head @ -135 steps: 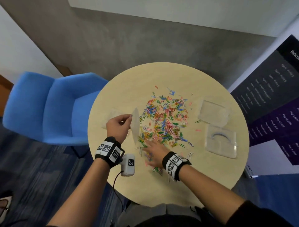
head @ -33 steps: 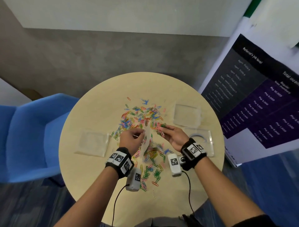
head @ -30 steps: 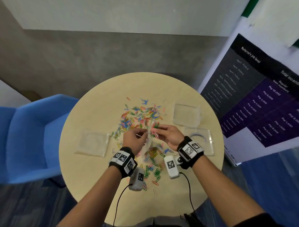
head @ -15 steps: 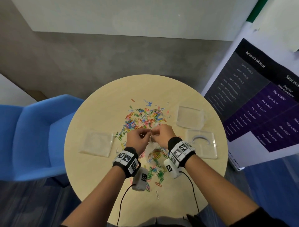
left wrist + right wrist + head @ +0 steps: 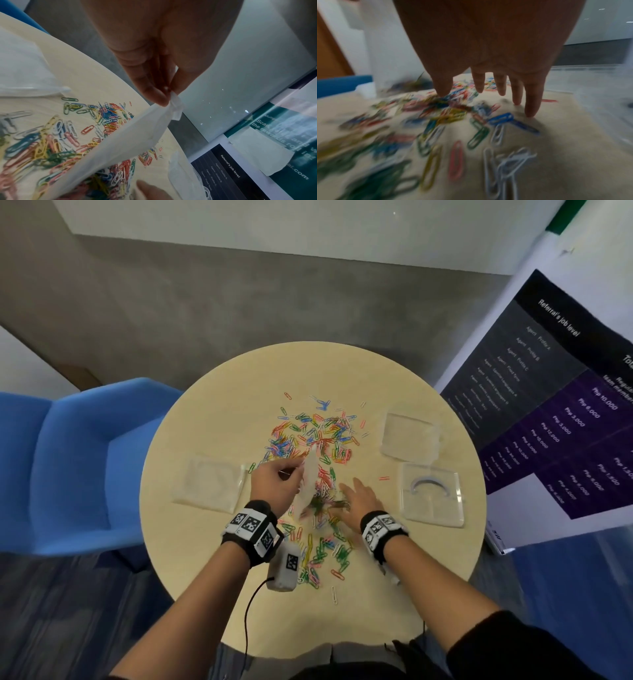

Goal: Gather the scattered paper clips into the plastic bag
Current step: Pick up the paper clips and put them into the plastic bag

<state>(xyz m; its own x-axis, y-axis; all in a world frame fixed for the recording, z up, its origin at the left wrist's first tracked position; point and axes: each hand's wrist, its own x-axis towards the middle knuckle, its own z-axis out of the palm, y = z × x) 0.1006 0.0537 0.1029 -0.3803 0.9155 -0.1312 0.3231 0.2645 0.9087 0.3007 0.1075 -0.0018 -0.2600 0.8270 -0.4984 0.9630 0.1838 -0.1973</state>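
Left hand (image 5: 274, 484) pinching plastic bag (image 5: 308, 484) corner | right hand (image 5: 359, 501) flat, fingers spread, probably sweeping paper clips (image 5: 318, 436) | keeping bag mouth low against desk (image 5: 370, 577) is helping

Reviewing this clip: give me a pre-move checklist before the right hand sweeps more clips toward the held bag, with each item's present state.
1. Left hand pinches the plastic bag by its corner: ok.
2. Bag mouth open toward the clips: cannot tell.
3. Right hand open, fingers spread: ok.
4. Right fingertips down at the table: ok.
5. Paper clips all gathered: not ok, many still scattered.
6. Clips already inside the bag: cannot tell.
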